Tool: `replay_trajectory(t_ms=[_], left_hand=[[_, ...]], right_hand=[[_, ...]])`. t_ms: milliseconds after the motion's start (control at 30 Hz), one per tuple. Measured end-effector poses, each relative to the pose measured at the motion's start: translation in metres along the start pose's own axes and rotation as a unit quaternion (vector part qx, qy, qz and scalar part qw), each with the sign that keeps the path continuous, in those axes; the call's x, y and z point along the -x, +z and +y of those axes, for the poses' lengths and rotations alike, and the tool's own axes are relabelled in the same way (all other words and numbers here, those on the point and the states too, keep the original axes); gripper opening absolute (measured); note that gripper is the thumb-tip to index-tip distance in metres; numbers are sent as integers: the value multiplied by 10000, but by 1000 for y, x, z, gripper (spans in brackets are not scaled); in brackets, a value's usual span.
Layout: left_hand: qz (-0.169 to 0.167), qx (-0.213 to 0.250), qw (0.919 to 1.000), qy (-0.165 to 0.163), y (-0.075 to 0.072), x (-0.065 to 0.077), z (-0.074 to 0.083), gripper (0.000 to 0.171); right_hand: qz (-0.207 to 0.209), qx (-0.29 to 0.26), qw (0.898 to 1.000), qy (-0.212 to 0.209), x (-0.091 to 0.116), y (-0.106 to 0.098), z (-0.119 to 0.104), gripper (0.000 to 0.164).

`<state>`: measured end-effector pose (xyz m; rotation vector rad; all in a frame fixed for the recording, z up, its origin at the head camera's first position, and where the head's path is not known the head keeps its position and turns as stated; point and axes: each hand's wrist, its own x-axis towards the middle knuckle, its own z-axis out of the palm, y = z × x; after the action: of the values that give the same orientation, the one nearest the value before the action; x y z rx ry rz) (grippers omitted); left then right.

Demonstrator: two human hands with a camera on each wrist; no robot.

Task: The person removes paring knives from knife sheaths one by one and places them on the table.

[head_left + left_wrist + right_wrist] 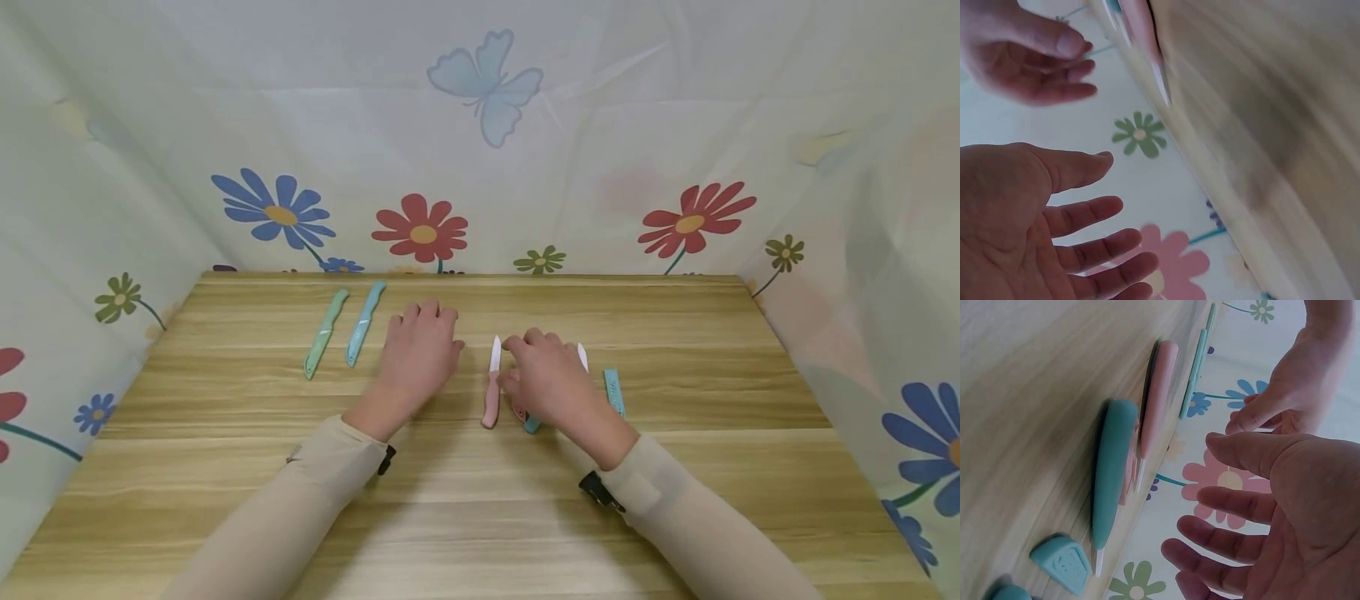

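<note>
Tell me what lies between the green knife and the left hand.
In the head view, the light blue knife lies between the green knife and the left hand, touching neither.

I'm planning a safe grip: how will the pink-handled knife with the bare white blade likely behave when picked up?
The pink-handled white-bladed knife looks straight and rigid, so it should stay stiff. Its slim build suggests it's light. The smooth, rounded handle may be slippery.
</note>
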<state>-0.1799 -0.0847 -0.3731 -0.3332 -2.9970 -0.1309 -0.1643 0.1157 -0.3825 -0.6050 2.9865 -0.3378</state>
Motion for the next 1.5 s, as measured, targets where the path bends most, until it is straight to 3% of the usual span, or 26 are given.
replay_trajectory(t_ms=[200, 400, 600, 833, 1100, 1500], left_hand=[[9, 54, 9999, -159, -5, -9, -26, 37], [-56, 146, 9989, -441, -1, -22, -55, 41], [-93, 170, 9984, -533, 4, -34, -81, 47], [-210, 321, 9966, -735, 11, -50, -108, 40], [-438, 428, 9943, -878, 22, -67, -127, 35], [-753, -21, 9922, -997, 39, -89, -137, 35]], right_hand=[[113, 42, 9999, -117, 3, 3, -6, 50], [220, 157, 9994, -222, 3, 6, -16, 49], [-17, 170, 9997, -145, 2, 6, -24, 52], [-83, 154, 9996, -235, -1, 9, -30, 54], [-49, 118, 9994, -310, 1, 9, -36, 54], [110, 171, 9990, -390, 3, 7, -35, 54]])
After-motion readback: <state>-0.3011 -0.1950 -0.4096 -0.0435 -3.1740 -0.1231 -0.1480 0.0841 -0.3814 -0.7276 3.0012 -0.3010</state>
